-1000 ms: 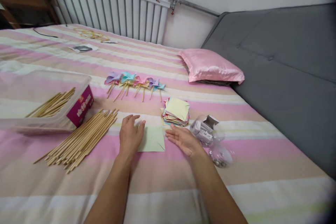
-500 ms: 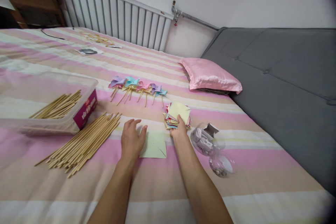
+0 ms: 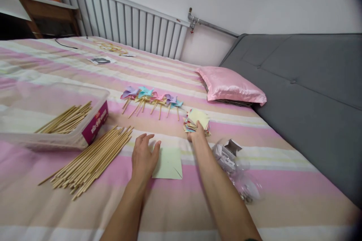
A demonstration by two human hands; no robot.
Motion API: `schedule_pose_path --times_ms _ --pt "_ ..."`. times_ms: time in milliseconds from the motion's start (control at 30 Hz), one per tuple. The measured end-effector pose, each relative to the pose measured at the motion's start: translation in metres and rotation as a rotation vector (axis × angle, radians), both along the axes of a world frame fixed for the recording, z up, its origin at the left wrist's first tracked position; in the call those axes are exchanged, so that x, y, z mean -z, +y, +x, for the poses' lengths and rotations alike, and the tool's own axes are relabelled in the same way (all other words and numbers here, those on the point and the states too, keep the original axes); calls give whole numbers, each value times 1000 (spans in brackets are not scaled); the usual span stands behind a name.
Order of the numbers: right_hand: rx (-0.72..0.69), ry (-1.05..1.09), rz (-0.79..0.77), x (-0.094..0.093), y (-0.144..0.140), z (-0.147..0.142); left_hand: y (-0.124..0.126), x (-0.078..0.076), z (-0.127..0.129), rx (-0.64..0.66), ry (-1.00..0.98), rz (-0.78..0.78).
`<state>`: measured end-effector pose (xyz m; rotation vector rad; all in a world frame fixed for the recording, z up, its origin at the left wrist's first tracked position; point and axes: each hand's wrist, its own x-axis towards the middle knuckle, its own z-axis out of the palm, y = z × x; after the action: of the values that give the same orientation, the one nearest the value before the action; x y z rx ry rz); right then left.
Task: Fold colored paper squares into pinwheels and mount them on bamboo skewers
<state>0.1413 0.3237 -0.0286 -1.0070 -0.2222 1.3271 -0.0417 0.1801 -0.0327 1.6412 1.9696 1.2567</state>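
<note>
My right hand [image 3: 197, 132] grips the near edge of a stack of coloured paper squares [image 3: 199, 116], thumb on top and the other fingers mostly hidden. Pale yellow is the top sheet, with red, blue and other edges showing below. My left hand [image 3: 144, 156] is open, fingers spread, at the left side of a single pale green paper square [image 3: 169, 163] lying flat with cuts at its corners. Whether the fingers touch that square I cannot tell. Several finished paper pinwheels [image 3: 157, 99] on short sticks lie in a row beyond the hands.
Wooden sticks [image 3: 93, 162] lie loose at the left, beside a clear plastic box [image 3: 97, 115] holding more sticks. Clear round containers [image 3: 224, 154] with a small carton stand right of my right forearm. A pink pillow [image 3: 232, 84] leans near the grey headboard [image 3: 305, 94].
My right hand and the paper stack have shifted a little farther from the green square. My left hand stays beside the square. The view has tilted slightly.
</note>
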Motion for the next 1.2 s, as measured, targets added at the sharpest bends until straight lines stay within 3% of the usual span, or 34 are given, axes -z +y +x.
schedule_pose_path --times_ms 167,300,467,667,800,1033,1200 --pt "-77 -68 -159 -5 -22 2 -1 -2 1 -10 -19 -18" --pt "-185 -154 -277 -10 -73 5 -2 -3 1 -4 -31 -23" --pt "-395 -305 -226 -2 -126 -5 -3 0 3 -5 -14 -3" --pt "-677 -940 -25 25 -134 -9 -13 0 6 -50 21 -31" --pt "-567 -1378 78 38 -137 -5 -21 -6 8 -57 12 -106" --pt "-657 -1352 263 52 -140 -8 -27 -9 13 -57 -15 -123" --pt "-778 -1142 317 43 -137 -8 -27 -8 15 -34 -2 -88"
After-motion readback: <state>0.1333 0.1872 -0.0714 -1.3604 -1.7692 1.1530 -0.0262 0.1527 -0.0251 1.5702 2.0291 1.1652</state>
